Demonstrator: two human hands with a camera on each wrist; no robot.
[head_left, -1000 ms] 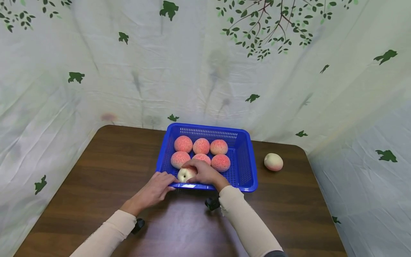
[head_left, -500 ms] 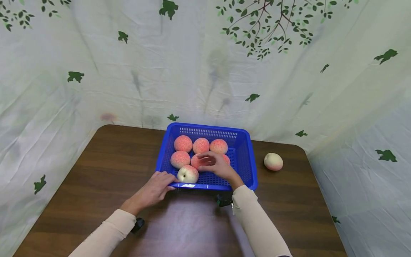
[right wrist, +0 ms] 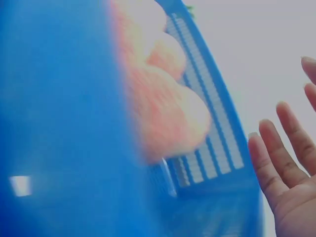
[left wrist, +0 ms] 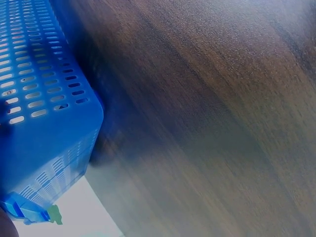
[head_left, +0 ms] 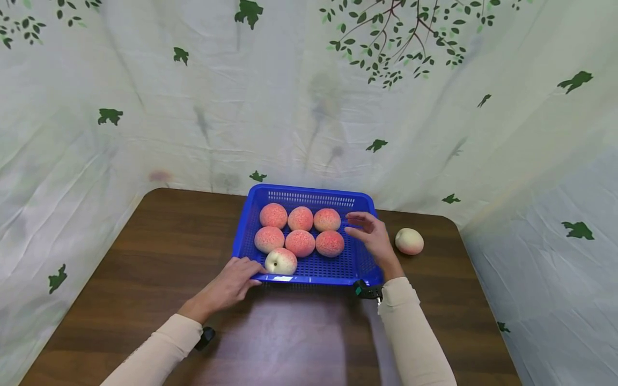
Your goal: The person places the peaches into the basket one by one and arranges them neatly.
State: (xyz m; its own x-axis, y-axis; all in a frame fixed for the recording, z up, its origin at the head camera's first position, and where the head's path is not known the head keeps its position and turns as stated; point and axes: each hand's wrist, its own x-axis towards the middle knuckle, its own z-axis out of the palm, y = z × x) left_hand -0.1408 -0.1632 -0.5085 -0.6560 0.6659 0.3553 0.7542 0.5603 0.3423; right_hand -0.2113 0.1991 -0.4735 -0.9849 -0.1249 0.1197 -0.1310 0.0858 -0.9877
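A blue plastic basket [head_left: 314, 280] holds two rows of pink-red peaches [head_left: 300, 243]. One paler, cream peach [head_left: 281, 261] lies at its front left, stem hollow showing. My left hand [head_left: 229, 284] holds the basket's front-left rim, thumb outside and fingers over the edge; the left wrist view catches mostly the basket's outer wall [left wrist: 54, 138]. Over the basket's right side is my right hand [head_left: 374, 241], fingers parted, nothing in them. To its right, another cream and pink peach [head_left: 409, 242] sits on the table.
The brown wooden table [head_left: 174, 241] has rounded far corners. A pale cloth backdrop [head_left: 217, 107] with printed green leaves hangs behind the table and along its sides. Inside the basket, bare mesh floor shows at the front right.
My right hand has let go of the cream peach at the basket's front left and moved right, across to the basket's right side. My left hand has stayed on the rim.
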